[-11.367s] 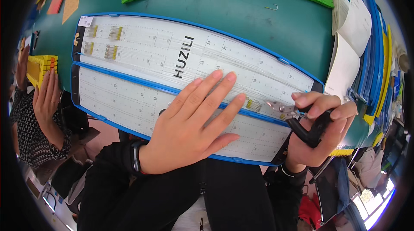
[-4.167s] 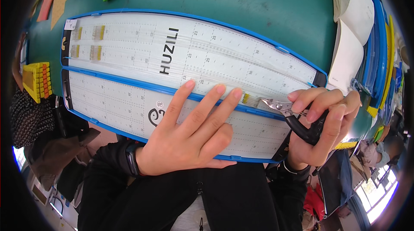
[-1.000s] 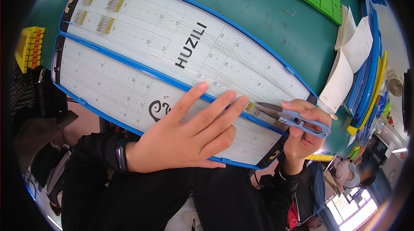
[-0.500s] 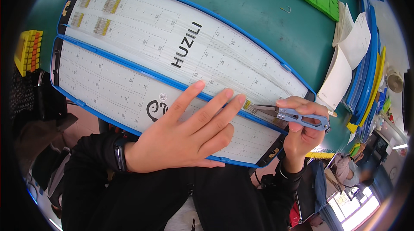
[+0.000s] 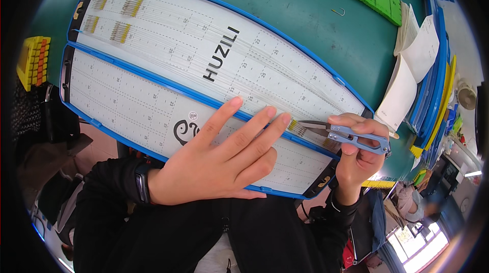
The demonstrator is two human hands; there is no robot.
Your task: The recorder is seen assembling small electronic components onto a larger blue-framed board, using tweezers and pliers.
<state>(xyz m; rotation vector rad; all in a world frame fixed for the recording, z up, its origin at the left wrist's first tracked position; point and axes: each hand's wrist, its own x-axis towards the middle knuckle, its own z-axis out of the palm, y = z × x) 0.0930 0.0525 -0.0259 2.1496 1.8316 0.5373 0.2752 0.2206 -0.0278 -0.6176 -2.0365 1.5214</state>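
Our snips (image 5: 342, 132), clasped in our right hand (image 5: 360, 165) over the right half of the case (image 5: 142, 100), point at the hooks (image 5: 296, 126). We seem to be aligning them; next calls for steadiness. Our left hand (image 5: 229, 161) lies spread across the case, empty.

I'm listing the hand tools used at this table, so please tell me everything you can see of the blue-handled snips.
The blue-handled snips have a light-blue handle with a long opening and two pointed, dark grey blades, metallic-looking and parted at the tips. The right hand grips the handle. They lie lengthwise above the blue-edged white case, tips pointing left toward a small yellow cluster. Whether the tips touch it, I cannot tell.
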